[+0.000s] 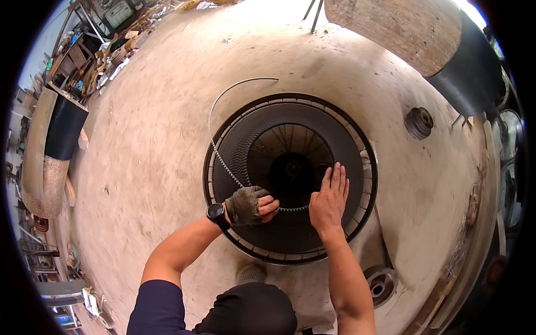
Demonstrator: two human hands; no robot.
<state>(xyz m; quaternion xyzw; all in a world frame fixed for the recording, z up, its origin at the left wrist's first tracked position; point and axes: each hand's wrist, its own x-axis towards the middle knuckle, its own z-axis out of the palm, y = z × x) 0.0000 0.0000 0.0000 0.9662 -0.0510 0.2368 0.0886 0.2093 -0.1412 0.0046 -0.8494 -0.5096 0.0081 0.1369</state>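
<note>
Left fingers (268,206) gripping toothed strip (225,167), coil (273,240) inside black rim (290,96)

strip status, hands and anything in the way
Left hand closed on strip; right hand open at inner edge of wheel. Strip's loose end curves beyond wheel. Nothing seen in the way.

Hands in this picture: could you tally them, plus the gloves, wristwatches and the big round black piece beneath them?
Hands: 2 (left hand, right hand)
Glove (fingerless, left hand): 1
Wristwatch: 1
Big round black piece: 1
Total: 5
</note>
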